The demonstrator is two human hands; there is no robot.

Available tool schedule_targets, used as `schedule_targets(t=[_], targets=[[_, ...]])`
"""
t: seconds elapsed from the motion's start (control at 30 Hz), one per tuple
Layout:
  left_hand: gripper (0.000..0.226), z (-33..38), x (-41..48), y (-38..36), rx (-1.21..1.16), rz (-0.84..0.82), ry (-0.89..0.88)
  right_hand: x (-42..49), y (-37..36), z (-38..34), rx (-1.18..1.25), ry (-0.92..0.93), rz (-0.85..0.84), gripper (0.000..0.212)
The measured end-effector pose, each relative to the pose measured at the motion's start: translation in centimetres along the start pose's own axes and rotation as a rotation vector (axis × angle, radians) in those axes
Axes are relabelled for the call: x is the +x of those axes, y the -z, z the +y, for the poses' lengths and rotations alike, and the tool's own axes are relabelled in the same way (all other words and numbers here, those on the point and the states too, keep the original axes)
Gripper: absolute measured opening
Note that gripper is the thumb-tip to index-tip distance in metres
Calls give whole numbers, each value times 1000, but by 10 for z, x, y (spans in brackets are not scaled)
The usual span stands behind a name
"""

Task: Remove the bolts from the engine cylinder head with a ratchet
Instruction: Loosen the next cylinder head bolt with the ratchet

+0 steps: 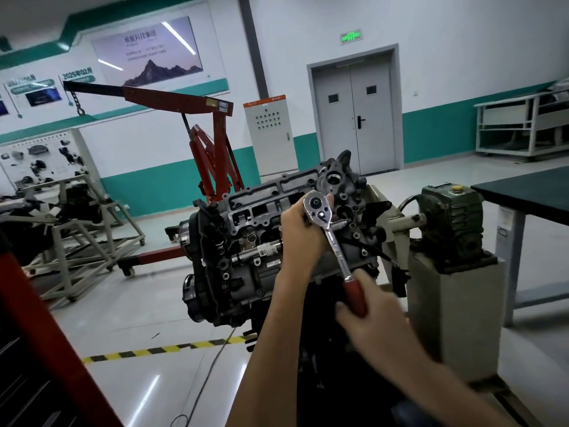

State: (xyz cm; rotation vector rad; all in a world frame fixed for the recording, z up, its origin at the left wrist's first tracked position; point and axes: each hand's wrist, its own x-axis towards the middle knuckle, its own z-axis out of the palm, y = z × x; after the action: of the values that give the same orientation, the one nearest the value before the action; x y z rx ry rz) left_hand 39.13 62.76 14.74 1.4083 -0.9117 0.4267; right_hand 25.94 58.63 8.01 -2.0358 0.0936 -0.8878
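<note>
A dark grey engine with its cylinder head (264, 208) on top stands mounted on a stand at the centre of the view. A chrome ratchet (329, 232) with a red handle sits with its head over the right part of the cylinder head. My left hand (300, 232) grips the ratchet just under its head, fingers curled behind it. My right hand (374, 309) grips the red handle lower down and is blurred. The bolt under the ratchet head is hidden by my left hand and the tool.
A green gearbox (451, 223) on a grey pedestal (455, 322) holds the engine from the right. A dark-topped workbench (529, 192) stands at the right. A red engine hoist (212, 140) is behind the engine, a red frame (46, 349) at the near left, and yellow-black floor tape (160, 349) runs below.
</note>
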Motion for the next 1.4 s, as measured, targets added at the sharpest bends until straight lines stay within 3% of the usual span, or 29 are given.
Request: schedule_targets(t=[0.07, 0.13, 0.33, 0.43, 0.53, 0.67, 0.8, 1.0, 1.1, 1.2, 1.3, 1.4], targets=[[46, -3, -1, -1, -12, 6, -25, -8, -34, -10, 133, -108, -27, 20], [47, -3, 0, 1, 19, 4, -44, -7, -34, -11, 149, -138, -65, 24], [48, -3, 14, 7, 102, -116, -69, 54, 87, 5, -361, 114, -394, 26], [42, -3, 14, 4, 101, -114, -70, 76, 107, 7, -492, 178, -367, 31], [53, -6, 8, -1, 62, -38, -83, 46, 75, 16, -322, 80, -263, 31], [53, -7, 4, -6, 8, 20, -95, -3, -8, -2, 87, -44, 49, 31], [54, -8, 5, -6, 15, 42, -82, -6, -42, -14, 273, -122, 31, 17], [52, -3, 12, 2, 42, -94, -12, 37, 72, 7, -255, 71, -316, 31], [45, -4, 11, 3, 26, -81, 11, 63, 97, 6, -459, 160, -331, 27], [44, -4, 4, 4, -10, -33, -3, 42, 67, 10, -317, 105, -226, 31], [48, -1, 2, 2, -24, 4, -13, 2, 4, 1, -13, -19, 27, 30], [48, 0, 0, 2, -5, 4, -35, -8, -48, -16, 263, -100, 80, 30]])
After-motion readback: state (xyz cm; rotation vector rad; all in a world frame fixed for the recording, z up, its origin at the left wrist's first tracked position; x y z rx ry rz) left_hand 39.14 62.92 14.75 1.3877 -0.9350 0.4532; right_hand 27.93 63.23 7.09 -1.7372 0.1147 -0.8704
